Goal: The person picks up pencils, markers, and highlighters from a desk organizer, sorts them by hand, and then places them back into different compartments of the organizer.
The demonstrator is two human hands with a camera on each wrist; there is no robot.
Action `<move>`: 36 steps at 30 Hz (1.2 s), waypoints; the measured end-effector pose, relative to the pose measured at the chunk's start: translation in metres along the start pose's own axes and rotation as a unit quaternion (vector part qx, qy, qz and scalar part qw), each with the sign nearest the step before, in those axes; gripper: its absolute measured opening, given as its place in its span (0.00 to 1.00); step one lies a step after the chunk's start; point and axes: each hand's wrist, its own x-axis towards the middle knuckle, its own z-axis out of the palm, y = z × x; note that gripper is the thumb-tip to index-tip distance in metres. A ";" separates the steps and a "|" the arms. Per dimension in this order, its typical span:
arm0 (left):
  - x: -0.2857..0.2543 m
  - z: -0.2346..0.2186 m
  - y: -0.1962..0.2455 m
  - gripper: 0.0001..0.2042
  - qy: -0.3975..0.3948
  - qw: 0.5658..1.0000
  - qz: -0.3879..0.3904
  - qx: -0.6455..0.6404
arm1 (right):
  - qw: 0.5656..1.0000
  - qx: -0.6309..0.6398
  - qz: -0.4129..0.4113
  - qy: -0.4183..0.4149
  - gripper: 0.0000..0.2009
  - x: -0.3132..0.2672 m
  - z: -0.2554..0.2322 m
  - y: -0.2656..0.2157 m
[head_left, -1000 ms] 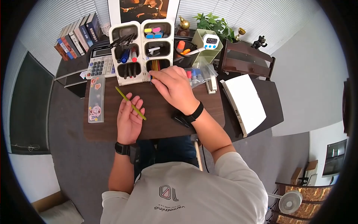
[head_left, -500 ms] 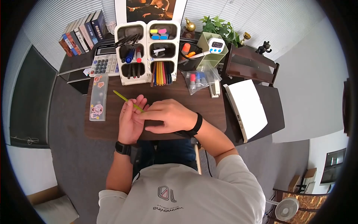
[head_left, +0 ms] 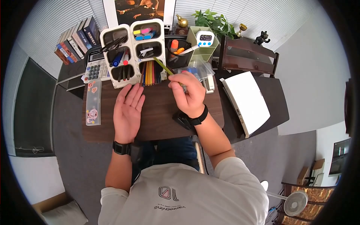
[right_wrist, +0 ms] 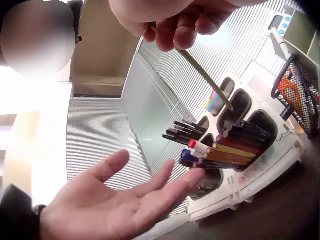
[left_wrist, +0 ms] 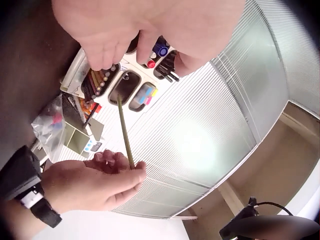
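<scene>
My right hand (head_left: 189,95) pinches a slim yellow-green pencil (head_left: 162,65) near its lower end. The pencil slants up and left, its far tip overlapping the middle right compartment of the white desk organizer (head_left: 134,56) in the head view. Palm up, my left hand (head_left: 127,112) has its fingers extended and nothing in it, below the organizer's left half. Coloured pencils (head_left: 150,73) stand in the bottom right compartment. Blue and red markers (head_left: 117,59) fill the middle left one, and highlighters (head_left: 143,33) lie in the top right.
A plastic bag of small bottles (head_left: 202,71) and a stapler (head_left: 209,84) lie right of the organizer, by a mesh pen cup (head_left: 178,56). A sticker-covered pencil case (head_left: 93,107) and a calculator (head_left: 97,70) are at left. A thick white book (head_left: 247,101) rests at right.
My right hand came from the organizer to my left hand, took the yellow-green pencil from it, then moved up and right with it. The left hand now holds nothing, fingers extended.
</scene>
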 end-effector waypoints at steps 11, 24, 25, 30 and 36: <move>-0.002 -0.002 -0.007 0.26 -0.003 0.998 0.040 0.048 | 0.995 -0.057 -0.052 -0.063 0.11 -0.001 0.014 0.004; -0.016 -0.016 -0.023 0.25 0.046 0.995 0.014 0.092 | 0.977 -0.140 -0.004 -0.159 0.13 -0.003 0.042 0.011; -0.016 -0.017 -0.022 0.25 0.045 0.995 0.012 0.084 | 0.977 -0.140 -0.006 -0.160 0.13 -0.002 0.042 0.010; -0.016 -0.018 -0.022 0.24 0.045 0.996 0.008 0.073 | 0.982 -0.125 0.025 -0.142 0.13 -0.003 0.038 0.010; -0.015 -0.019 -0.023 0.23 0.040 0.997 0.008 0.068 | 0.990 -0.117 0.051 -0.058 0.10 -0.001 0.030 0.016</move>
